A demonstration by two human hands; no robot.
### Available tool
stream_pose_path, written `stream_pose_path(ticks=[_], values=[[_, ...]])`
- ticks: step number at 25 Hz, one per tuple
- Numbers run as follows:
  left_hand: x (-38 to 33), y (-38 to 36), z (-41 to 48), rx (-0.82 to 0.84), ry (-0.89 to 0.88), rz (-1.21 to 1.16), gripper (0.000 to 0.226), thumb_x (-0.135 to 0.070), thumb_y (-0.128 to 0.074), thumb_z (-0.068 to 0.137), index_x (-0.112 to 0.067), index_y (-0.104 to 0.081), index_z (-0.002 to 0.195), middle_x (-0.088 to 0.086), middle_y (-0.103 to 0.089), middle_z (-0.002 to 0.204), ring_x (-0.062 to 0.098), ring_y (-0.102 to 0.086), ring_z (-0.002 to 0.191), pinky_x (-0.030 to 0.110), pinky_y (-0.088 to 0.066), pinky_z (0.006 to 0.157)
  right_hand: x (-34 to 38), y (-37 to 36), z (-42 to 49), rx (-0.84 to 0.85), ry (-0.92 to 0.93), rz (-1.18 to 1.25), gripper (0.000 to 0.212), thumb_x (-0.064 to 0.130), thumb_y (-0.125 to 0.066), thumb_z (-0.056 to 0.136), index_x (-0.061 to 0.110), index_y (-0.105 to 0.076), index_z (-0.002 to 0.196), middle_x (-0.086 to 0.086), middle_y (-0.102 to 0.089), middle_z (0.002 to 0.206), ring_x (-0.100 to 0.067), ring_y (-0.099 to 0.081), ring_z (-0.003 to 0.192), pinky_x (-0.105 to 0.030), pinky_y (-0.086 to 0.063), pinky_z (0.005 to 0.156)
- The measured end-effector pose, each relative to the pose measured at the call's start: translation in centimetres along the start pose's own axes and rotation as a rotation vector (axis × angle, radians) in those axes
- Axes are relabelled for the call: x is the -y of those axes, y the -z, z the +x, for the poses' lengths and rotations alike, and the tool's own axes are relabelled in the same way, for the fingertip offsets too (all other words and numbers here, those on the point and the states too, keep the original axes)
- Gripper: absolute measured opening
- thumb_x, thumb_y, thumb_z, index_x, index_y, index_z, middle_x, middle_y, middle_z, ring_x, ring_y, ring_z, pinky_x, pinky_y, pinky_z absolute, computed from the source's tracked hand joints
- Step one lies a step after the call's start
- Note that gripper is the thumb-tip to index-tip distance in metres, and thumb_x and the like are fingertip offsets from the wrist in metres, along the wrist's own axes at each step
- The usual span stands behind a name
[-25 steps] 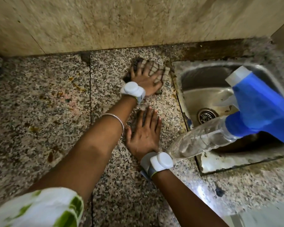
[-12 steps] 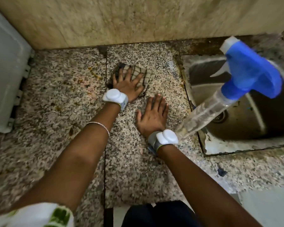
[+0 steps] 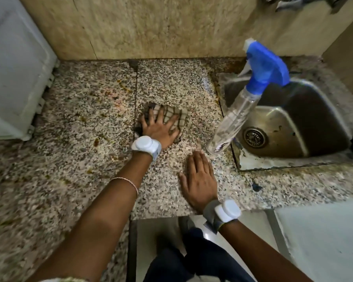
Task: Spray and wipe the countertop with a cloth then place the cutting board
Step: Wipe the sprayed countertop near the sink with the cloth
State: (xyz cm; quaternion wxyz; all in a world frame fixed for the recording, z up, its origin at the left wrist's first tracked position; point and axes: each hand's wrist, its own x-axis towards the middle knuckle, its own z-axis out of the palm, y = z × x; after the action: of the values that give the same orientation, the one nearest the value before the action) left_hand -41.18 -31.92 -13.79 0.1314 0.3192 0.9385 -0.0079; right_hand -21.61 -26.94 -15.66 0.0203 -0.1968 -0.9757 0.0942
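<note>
Beneath the left hand (image 3: 161, 130), one checked cloth (image 3: 176, 117) is pressed flat to the speckled granite table (image 3: 86, 123). The fingers are spread wide and straight over it, and none is curled round it. One right hand (image 3: 200, 181) is laid palm-down on the bare table, nearer the person than the cloth and apart from it. Its fingers are straight and close together, and nothing is held.

One spray bottle (image 3: 238, 110), clear with a blue head, is seen just beyond and right of the right fingertips. It is set between them and the one steel sink (image 3: 318, 119). Two white wrist devices are worn, one on the left wrist (image 3: 145, 144) and one on the right (image 3: 227, 210), and one thin bracelet (image 3: 128, 181) is seen on the left forearm. Left of the left fingers, brown stains (image 3: 96, 141) are scattered over the table, and farther left one white panel (image 3: 14, 68) is seen.

Compared with half a second ago, the cloth and left hand have been drawn away from the wall (image 3: 151, 27), toward the person. The right hand has been kept flat on the table.
</note>
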Motion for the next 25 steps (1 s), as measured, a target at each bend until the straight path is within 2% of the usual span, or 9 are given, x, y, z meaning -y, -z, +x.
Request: stream_pose_path(ticks=[5,8,11,13,16,20,22,23,25], values=[[-0.7,-2.6,-6.7,-0.064,-0.137,0.061,0.059,-0.062,-0.021,0.091,-0.049,-0.001,0.144,0.0,0.006,0.159,0.036,0.01,0.144,0.06,0.006,0.111,-0.3,0.3,-0.6,0.031,0.024,0.027,0.064,0.045,-0.026,0.093,0.003,-0.039,0.139,-0.02,-0.037,0.146,-0.035,-0.031,0.138,-0.046,-0.016,0.113],[-0.7,-1.7,-6.4,-0.022,0.031,-0.011,0.059,-0.063,-0.022,0.091,-0.048,-0.001,0.145,0.0,0.007,0.159,0.037,0.009,0.144,0.063,0.003,0.113,-1.7,0.2,-2.2,0.036,0.103,0.065,0.064,0.045,-0.025,0.093,0.004,-0.038,0.14,-0.02,-0.034,0.148,-0.035,-0.029,0.139,-0.046,-0.014,0.114],[-4.3,-3.3,-8.9,-0.057,0.109,0.014,0.058,-0.064,-0.013,0.091,-0.048,0.002,0.144,0.002,0.011,0.159,0.038,0.011,0.144,0.065,0.005,0.111,-2.8,0.8,-3.0,0.027,0.148,0.163,0.059,0.037,-0.029,0.091,-0.002,-0.047,0.131,-0.025,-0.046,0.137,-0.039,-0.043,0.128,-0.049,-0.033,0.109],[-6.4,-4.6,-11.7,-0.074,0.134,0.022,0.058,-0.064,-0.012,0.09,-0.048,0.002,0.144,0.001,0.011,0.159,0.038,0.011,0.144,0.065,0.005,0.111,-4.3,2.1,-3.1,-0.021,0.131,0.237,0.055,0.031,-0.031,0.088,-0.006,-0.053,0.122,-0.026,-0.055,0.123,-0.04,-0.052,0.115,-0.043,-0.043,0.101],[-9.1,-4.9,-13.4,-0.045,0.283,-0.047,0.059,-0.061,-0.018,0.091,-0.046,-0.001,0.146,0.0,0.01,0.159,0.037,0.012,0.144,0.062,0.005,0.111,-8.0,4.0,-2.7,-0.082,0.072,0.267,0.047,0.024,-0.035,0.085,-0.004,-0.053,0.119,-0.024,-0.054,0.116,-0.04,-0.051,0.107,-0.04,-0.039,0.097],[-13.8,-5.3,-14.5,0.022,0.36,-0.103,0.06,-0.059,-0.023,0.093,-0.045,0.0,0.146,0.001,0.015,0.158,0.037,0.016,0.143,0.063,0.006,0.111,-11.0,6.2,-1.5,-0.027,0.088,0.299,0.046,0.016,-0.045,0.091,-0.002,-0.04,0.133,-0.022,-0.04,0.137,-0.036,-0.036,0.127,-0.037,-0.027,0.109],[-15.0,-3.7,-14.6,0.033,0.393,-0.242,0.063,-0.059,-0.031,0.092,-0.044,-0.001,0.146,0.002,0.015,0.158,0.037,0.016,0.143,0.063,0.007,0.112,-12.3,7.0,-1.1,-0.017,0.119,0.343,0.047,0.014,-0.045,0.091,-0.001,-0.037,0.134,-0.021,-0.037,0.139,-0.035,-0.033,0.129,-0.035,-0.025,0.109],[-15.3,-2.4,-14.2,-0.012,0.417,-0.351,0.067,-0.057,-0.037,0.092,-0.041,-0.002,0.147,0.004,0.013,0.158,0.037,0.013,0.144,0.062,0.006,0.112,-12.8,7.3,-0.8,-0.005,0.127,0.361,0.047,0.012,-0.046,0.09,-0.001,-0.037,0.134,-0.021,-0.037,0.139,-0.035,-0.033,0.129,-0.035,-0.026,0.108],[-16.6,1.2,-12.5,-0.25,0.46,-0.651,0.078,-0.046,-0.056,0.087,-0.03,-0.01,0.148,0.012,-0.002,0.156,0.037,-0.002,0.144,0.055,-0.006,0.114,-13.6,8.1,-0.4,0.007,0.145,0.408,0.049,0.01,-0.047,0.088,0.001,-0.037,0.135,-0.02,-0.037,0.139,-0.034,-0.034,0.129,-0.035,-0.028,0.107]])
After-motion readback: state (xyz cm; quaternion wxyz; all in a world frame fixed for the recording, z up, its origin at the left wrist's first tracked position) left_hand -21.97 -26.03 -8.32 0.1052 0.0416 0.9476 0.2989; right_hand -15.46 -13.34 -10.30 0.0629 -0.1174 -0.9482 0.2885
